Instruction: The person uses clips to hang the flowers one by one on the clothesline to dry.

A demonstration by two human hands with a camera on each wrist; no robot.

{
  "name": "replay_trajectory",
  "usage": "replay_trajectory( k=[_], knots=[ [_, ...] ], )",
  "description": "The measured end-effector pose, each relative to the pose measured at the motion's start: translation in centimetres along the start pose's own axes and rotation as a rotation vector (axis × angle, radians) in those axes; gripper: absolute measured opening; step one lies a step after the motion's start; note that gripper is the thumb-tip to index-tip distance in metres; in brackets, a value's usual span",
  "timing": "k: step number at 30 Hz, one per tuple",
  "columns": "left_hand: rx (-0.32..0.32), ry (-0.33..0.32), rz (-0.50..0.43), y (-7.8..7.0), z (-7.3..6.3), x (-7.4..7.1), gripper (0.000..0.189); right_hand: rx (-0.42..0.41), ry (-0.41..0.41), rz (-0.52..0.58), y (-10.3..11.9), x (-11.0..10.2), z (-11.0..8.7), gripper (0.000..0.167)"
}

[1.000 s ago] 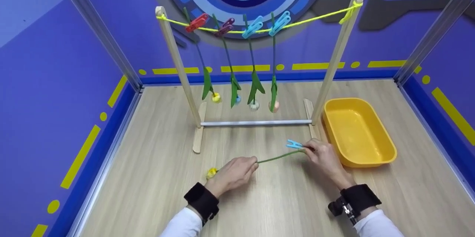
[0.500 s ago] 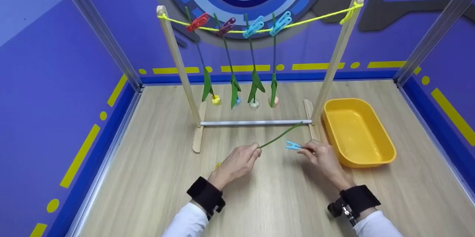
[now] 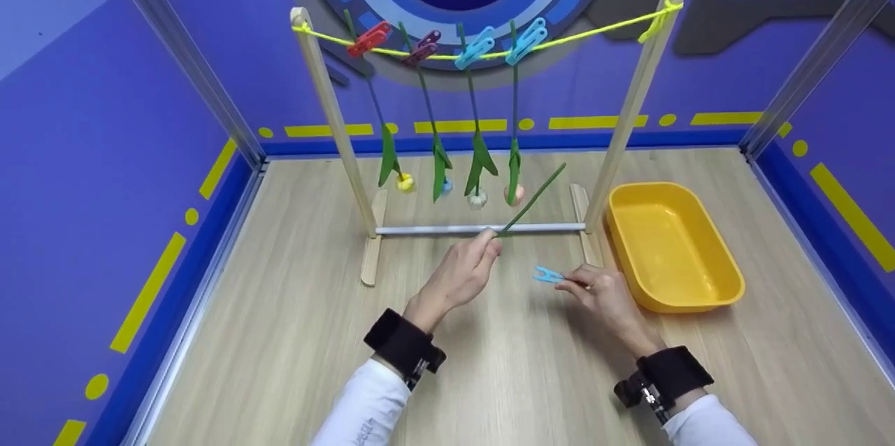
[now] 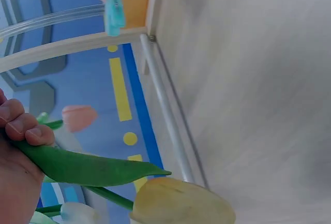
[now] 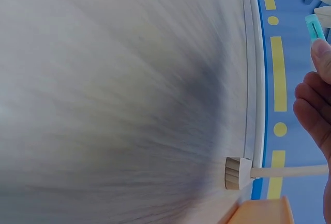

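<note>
My left hand point(image 3: 461, 268) grips an artificial tulip by its green stem point(image 3: 535, 199), which slants up to the right in front of the rack's rod. In the left wrist view the tulip's pale yellow head point(image 4: 181, 203) and a long green leaf point(image 4: 93, 167) show below my curled fingers point(image 4: 18, 123); the head view hides that bloom behind the hand. My right hand point(image 3: 612, 299) pinches a light blue clothespin point(image 3: 547, 275) by one end over the table, its other end pointing left. Clothespin and stem are apart.
Across a wooden rack point(image 3: 633, 107) runs a yellow string point(image 3: 594, 28). Several tulips hang head down from it by a red clothespin point(image 3: 369, 39), a purple clothespin point(image 3: 421, 47) and light blue ones. A yellow tub point(image 3: 675, 250) stands at the right. A metal rod point(image 3: 433, 230) joins the rack's feet.
My left hand has moved up and toward the rack with the tulip, whose stem end has left my right hand and now tilts upward. My right hand has barely moved, still pinching the clothespin.
</note>
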State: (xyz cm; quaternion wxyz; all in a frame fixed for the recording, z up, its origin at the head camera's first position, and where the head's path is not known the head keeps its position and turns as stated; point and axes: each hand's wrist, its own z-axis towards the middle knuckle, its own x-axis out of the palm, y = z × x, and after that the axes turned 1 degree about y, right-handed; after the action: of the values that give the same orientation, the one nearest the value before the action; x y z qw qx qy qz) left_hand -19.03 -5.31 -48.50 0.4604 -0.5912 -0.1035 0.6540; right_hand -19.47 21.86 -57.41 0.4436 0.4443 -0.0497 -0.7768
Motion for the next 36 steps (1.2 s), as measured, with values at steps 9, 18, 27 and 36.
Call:
replay_trajectory(
  k=[9,18,27,36],
  knots=[
    [0.014,-0.049,-0.122,-2.2,2.8,0.0,0.031,-0.019,-0.003,-0.008,0.1,0.2,-0.1,0.016],
    [0.002,-0.078,-0.184,-3.5,5.4,-0.3,0.036,-0.007,-0.023,-0.01,-0.1,0.0,-0.4,0.017],
    [-0.058,-0.16,-0.317,-5.4,8.2,-1.0,0.034,0.012,-0.022,0.018,-0.1,0.0,-0.5,0.018],
    [-0.07,-0.181,-0.46,-7.1,9.8,-1.5,0.032,0.025,-0.021,-0.025,-0.4,-0.3,-1.0,0.016]
  ],
)
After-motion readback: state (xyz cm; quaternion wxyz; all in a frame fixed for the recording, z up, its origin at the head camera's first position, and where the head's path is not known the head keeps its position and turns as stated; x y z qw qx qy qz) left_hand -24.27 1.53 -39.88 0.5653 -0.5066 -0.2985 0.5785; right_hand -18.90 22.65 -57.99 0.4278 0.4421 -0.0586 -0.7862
